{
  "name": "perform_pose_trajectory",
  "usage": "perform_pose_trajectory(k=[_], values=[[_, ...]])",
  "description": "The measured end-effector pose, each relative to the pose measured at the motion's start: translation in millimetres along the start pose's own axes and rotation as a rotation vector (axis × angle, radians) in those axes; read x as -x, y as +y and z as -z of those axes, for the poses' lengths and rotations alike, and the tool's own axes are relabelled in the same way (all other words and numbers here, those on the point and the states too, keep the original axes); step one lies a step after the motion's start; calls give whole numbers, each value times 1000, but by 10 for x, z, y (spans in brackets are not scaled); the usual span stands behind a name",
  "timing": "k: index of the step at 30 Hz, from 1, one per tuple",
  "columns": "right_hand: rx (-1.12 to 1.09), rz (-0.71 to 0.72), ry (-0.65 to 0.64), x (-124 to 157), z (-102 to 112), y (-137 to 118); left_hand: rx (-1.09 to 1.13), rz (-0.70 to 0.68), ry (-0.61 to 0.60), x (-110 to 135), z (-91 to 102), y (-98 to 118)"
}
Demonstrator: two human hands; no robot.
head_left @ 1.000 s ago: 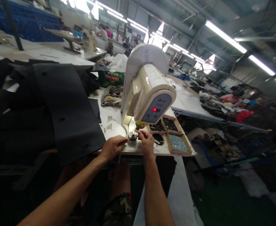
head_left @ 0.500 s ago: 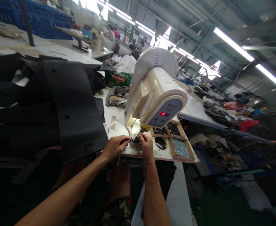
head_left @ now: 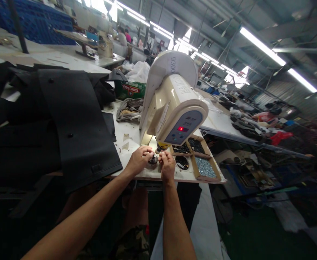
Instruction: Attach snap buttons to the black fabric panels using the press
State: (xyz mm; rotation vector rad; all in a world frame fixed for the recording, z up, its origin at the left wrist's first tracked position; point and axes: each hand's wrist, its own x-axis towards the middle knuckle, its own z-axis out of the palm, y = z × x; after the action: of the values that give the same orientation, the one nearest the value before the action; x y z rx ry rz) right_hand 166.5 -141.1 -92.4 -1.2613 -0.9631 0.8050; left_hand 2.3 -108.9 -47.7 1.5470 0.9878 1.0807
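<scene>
A cream-coloured fastener press machine point(head_left: 172, 104) with a lit red display stands in front of me. Under its head, a round metal die point(head_left: 153, 159) sits on the white table. My left hand point(head_left: 140, 159) is at the die's left side, fingers closed together over its edge; whatever they pinch is too small to make out. On the other side, my right hand point(head_left: 167, 164) pinches with thumb and forefinger just below the yellow-marked press head point(head_left: 162, 146). Anything between those fingertips is hidden. Black sheet pieces point(head_left: 77, 126) with small dark fittings lie to the left.
Right of the die are cardboard trays, one with small silvery parts point(head_left: 205, 168), another with dark parts point(head_left: 198, 145), and a round dish point(head_left: 182, 163). Behind stand a green Tsingtao box point(head_left: 130, 89) and a grey cloth bundle point(head_left: 130, 110). People sit far back.
My left hand has moved right and up, in over the die's edge. The right hand keeps close to the die. The whole view has shifted slightly.
</scene>
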Motion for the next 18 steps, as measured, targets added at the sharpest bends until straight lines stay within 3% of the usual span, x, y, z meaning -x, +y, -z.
perform_pose_trajectory(k=[3, 14, 18], values=[[-40, 17, 62, 7, -4, 1, -21, 25, -30, -90, -90, 1], [-79, 3, 41, 29, -12, -75, -119, 108, 22, -88, -106, 60], [-117, 1, 73, -2, -29, -74, 34, 174, -21, -71, -85, 26]])
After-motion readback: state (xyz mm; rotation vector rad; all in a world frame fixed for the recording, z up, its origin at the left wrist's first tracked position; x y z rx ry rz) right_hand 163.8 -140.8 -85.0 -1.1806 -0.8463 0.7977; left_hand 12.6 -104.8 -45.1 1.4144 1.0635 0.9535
